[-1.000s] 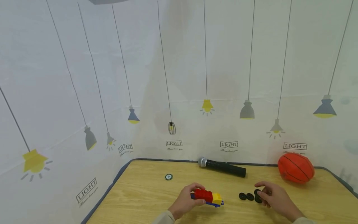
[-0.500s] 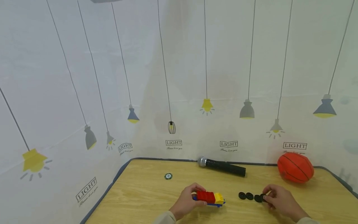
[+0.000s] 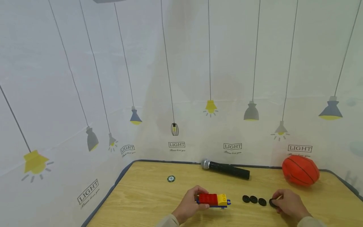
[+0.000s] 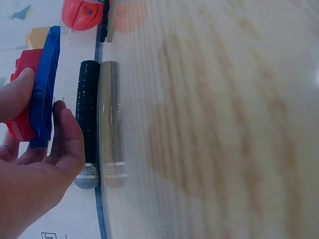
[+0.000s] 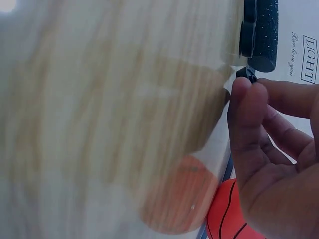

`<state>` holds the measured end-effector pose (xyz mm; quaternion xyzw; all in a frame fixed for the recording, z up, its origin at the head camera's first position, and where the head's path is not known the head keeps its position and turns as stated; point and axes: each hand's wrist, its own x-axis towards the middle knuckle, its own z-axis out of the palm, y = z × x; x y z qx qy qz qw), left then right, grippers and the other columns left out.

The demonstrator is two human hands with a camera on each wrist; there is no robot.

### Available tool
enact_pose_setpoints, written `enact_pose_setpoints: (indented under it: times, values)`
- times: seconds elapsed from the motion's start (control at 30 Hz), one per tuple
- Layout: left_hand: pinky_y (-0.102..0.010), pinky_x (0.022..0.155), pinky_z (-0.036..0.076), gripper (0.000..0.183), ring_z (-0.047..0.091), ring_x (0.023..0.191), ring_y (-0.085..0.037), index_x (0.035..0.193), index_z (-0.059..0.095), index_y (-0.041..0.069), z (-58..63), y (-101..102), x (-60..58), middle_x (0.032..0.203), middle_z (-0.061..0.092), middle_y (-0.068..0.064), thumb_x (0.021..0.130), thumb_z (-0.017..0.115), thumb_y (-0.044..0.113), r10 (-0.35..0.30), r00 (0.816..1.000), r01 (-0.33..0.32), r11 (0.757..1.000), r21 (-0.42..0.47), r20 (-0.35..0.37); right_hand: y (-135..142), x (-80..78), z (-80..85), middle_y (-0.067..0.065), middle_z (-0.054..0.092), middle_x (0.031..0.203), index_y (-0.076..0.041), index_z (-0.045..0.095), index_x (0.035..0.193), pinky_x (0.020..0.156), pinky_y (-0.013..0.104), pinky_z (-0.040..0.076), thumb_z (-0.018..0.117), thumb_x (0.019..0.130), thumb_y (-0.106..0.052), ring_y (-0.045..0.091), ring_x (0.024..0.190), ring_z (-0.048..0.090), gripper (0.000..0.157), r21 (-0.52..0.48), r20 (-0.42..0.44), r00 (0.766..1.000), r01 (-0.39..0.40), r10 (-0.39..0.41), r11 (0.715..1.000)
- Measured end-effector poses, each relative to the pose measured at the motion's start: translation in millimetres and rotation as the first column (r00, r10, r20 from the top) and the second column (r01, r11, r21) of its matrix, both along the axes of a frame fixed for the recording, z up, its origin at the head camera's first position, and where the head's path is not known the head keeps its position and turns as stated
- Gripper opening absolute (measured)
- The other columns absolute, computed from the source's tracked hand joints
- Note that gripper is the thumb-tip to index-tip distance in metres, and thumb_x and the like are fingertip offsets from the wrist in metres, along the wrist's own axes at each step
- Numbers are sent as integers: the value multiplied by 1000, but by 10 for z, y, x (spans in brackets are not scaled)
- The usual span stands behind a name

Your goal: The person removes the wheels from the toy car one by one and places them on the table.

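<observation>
In the head view my left hand (image 3: 190,203) grips a toy vehicle body (image 3: 211,200), red and yellow bricks on a blue chassis. The left wrist view shows the thumb on the red brick and the fingers round the blue chassis (image 4: 46,89), held off the tabletop. Farther right, my right hand (image 3: 290,203) pinches a small black toy wheel (image 3: 273,202) between thumb and fingers; this wheel (image 5: 246,74) is partly hidden by the fingertips in the right wrist view. Left of it, several more black wheels (image 3: 253,199) lie in a row on the table.
Behind the wheels a black microphone (image 3: 227,169) with a silver head lies along the back edge of the wooden table (image 3: 136,195). A red ball (image 3: 300,170) with black lines sits at the back right. A round chip (image 3: 171,178) lies left of the microphone.
My right hand has taken hold of a black wheel and moved it right, away from the others, which now form a row. The toy vehicle body has turned slightly in my left hand.
</observation>
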<state>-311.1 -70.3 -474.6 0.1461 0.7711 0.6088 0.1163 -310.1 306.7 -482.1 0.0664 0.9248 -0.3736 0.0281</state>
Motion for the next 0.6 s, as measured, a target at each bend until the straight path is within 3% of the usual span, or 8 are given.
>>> enact_pose_setpoints:
  times: [0.23,0.6]
  values:
    - [-44,95,58,41,65,104,-18,118,62,5,16,7,10,118,69,-5,81,76,-6,15,1000,-15,1000,-5,4,23,-33,-10,2,63,73,3,69,97,59,29,46,66,90,-9,14,62,57,15,68,20,1000,-24,23,997]
    - [-44,94,58,45,67,104,-18,123,63,5,0,20,-26,122,71,-6,81,77,-2,28,1000,-28,1000,-12,-1,67,-76,-9,2,64,77,0,71,94,62,28,42,68,89,-19,17,70,55,21,158,-18,998,-57,61,986]
